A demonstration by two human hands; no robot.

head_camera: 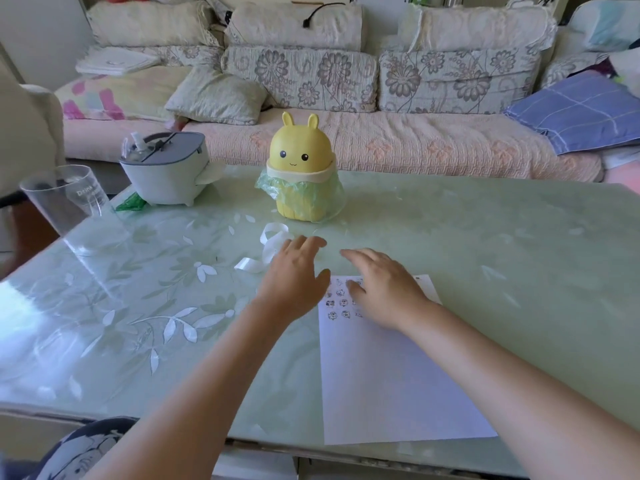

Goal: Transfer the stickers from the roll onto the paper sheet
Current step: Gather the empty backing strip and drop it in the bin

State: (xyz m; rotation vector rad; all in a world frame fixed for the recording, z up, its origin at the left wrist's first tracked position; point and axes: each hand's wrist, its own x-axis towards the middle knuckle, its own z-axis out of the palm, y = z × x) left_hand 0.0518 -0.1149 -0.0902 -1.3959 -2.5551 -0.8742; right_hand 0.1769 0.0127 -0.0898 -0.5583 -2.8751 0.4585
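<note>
A white paper sheet (391, 382) lies on the green glass table (519, 258) in front of me. Several small black-and-white stickers (337, 304) sit in rows near its far left corner. A curled white sticker strip (268, 245) lies on the table just left of my left hand. My left hand (294, 275) hovers with relaxed fingers beside the strip, holding nothing I can see. My right hand (384, 285) reaches over the far end of the sheet, fingers stretched out, covering some stickers.
A yellow bunny-shaped bin (299, 171) with a green bag stands beyond my hands. A grey-and-white appliance (166, 168) and a clear plastic cup (64, 199) stand at the far left. A sofa with cushions (311, 81) runs behind the table.
</note>
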